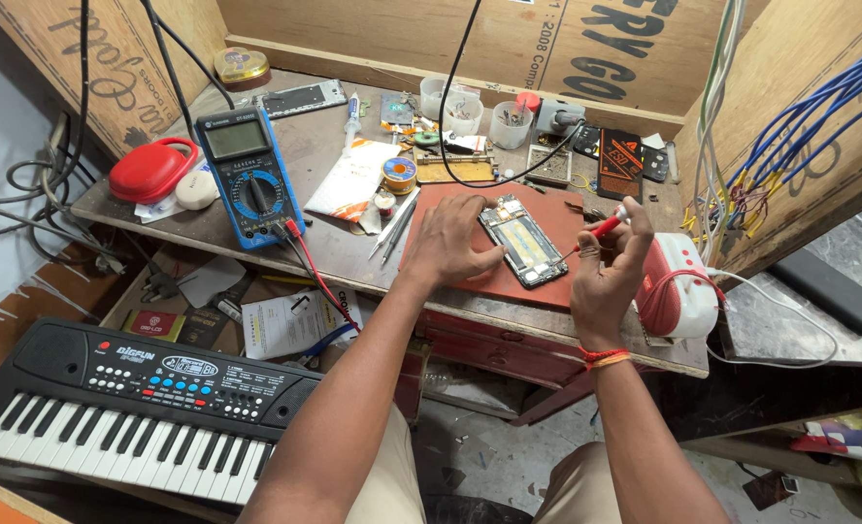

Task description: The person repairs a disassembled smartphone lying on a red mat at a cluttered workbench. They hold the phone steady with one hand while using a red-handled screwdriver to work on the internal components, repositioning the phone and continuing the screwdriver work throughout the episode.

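Note:
An opened phone (523,240) with its back off lies on a red mat (470,267) on the workbench. My left hand (455,238) rests on the mat and steadies the phone's left edge with its fingertips. A small red-handled screwdriver (594,231) is gripped in my right hand (611,272), its tip pointing at the phone's right side. A red thread band circles my right wrist.
A blue multimeter (249,175) with red and black leads stands at the left, beside a red case (152,170). Tweezers (397,223), a solder-wire spool (399,174) and small cups (509,124) lie behind the mat. A keyboard (130,408) sits below left. A red-and-white speaker (679,286) stands right.

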Available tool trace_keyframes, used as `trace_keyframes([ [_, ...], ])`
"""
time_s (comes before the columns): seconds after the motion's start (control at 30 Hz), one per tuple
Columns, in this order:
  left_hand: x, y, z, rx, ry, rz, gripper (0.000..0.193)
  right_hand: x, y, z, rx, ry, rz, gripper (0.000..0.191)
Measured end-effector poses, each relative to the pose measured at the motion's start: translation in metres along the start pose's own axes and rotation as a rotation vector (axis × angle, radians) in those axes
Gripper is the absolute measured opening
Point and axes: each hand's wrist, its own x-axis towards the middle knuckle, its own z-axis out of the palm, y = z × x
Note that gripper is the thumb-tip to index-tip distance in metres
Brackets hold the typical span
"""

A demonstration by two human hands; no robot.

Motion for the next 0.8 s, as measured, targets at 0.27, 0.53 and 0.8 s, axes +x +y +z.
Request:
trace_keyframes([
  [0.27,-0.0012,-0.0012,-0.0009,0.0,0.021,0.02,0.067,-0.0006,0.0012,0.0014,0.031,-0.014,-0.007,0.054],
  [0.53,-0.0021,-0.0017,-0.0025,-0.006,-0.033,-0.032,0.066,-0.0015,0.0,0.0026,0.056,-0.031,-0.013,0.053],
  [0.8,-0.0047,-0.0047,-0.0014,-0.003,0.034,0.034,0.066,-0.003,-0.0012,0.0039,-0.015,-0.001,-0.015,0.053],
])
